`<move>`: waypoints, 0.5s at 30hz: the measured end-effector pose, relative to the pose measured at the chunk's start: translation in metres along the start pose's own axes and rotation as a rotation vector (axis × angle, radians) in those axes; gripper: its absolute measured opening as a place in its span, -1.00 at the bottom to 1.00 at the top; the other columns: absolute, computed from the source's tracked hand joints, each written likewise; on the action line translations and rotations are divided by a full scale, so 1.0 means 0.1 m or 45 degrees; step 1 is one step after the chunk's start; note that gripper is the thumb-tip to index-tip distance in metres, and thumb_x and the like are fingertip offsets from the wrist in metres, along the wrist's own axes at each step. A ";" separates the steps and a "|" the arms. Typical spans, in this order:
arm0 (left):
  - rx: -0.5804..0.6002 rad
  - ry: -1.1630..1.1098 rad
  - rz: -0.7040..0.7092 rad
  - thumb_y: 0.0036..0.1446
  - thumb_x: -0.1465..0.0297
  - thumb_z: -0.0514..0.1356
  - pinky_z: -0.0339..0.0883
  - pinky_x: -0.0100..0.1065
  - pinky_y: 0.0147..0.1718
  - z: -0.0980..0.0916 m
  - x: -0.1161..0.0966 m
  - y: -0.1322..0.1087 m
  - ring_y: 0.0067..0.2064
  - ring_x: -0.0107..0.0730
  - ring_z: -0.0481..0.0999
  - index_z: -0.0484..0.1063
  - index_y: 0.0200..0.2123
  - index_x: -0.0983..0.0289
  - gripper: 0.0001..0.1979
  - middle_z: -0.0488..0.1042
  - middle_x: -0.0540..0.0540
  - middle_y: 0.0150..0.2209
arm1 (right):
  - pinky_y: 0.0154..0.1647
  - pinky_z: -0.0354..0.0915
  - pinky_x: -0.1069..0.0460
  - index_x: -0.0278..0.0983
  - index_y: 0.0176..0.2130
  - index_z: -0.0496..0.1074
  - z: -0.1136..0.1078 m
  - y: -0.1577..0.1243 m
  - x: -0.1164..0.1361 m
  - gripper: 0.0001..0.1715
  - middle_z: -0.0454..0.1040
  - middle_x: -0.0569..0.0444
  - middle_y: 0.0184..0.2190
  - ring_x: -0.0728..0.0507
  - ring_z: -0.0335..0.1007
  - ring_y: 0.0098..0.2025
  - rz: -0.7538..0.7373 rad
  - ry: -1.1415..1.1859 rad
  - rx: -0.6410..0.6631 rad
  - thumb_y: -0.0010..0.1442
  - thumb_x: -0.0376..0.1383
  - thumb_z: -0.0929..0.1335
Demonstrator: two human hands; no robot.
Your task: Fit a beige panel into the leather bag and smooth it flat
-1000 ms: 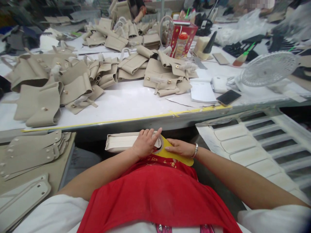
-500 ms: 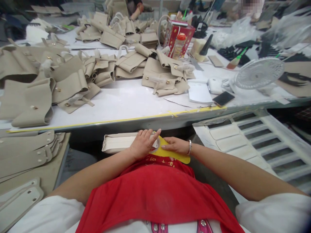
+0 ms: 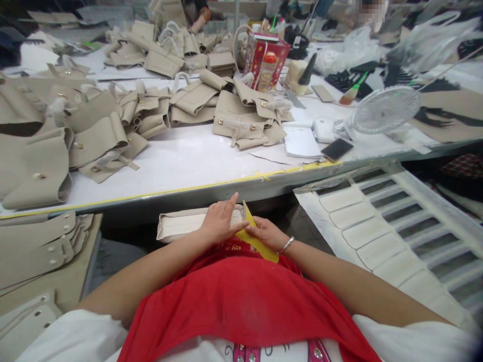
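A long beige and white box-shaped piece (image 3: pixel 181 224) lies across my lap, below the table's front edge. My left hand (image 3: pixel 221 219) rests over its right part, fingers pointing up and pressing on it, the thumb reaching toward the right end. Beside that end, my right hand (image 3: pixel 266 234) grips a yellow sheet (image 3: pixel 260 245), which stands tilted with its upper tip against the end of the piece. The fingers of my right hand are partly hidden behind the sheet.
Beige bag parts (image 3: pixel 241 118) are heaped on the white table (image 3: pixel 181 166), with a phone (image 3: pixel 337 150) and a white fan (image 3: pixel 387 110) at right. A slatted rack (image 3: pixel 381 234) stands at lower right, stacked straps (image 3: pixel 41 246) at left. A person's arm (image 3: pixel 199 21) shows far back.
The yellow sheet has turned steeper and narrower in view, and my right hand has moved slightly left and down with it. My left thumb has come down toward the sheet. The view has shifted slightly.
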State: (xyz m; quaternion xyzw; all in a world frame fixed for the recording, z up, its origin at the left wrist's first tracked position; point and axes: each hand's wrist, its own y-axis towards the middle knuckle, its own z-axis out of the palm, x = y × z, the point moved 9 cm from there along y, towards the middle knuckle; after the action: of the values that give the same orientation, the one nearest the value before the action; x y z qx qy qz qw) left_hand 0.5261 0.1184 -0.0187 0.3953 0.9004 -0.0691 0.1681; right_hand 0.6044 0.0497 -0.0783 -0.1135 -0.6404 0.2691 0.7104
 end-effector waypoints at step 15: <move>0.080 0.286 -0.112 0.24 0.15 -0.17 0.17 -0.19 -0.21 0.22 -0.21 0.43 -0.16 -0.12 0.41 0.06 0.19 0.25 -0.48 0.45 0.22 -0.19 | -0.68 0.23 0.12 -0.28 -0.32 0.23 -0.07 -0.10 -0.12 -0.73 0.44 0.11 -0.56 -0.01 0.33 -0.65 0.133 0.212 -0.355 0.15 -0.11 0.27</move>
State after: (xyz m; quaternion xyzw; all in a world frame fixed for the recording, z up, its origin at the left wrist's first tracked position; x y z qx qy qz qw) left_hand 0.5763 0.1274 -0.0318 0.3657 0.9274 -0.0597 0.0505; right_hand 0.6135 0.0364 -0.0851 -0.2659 -0.6035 0.2040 0.7235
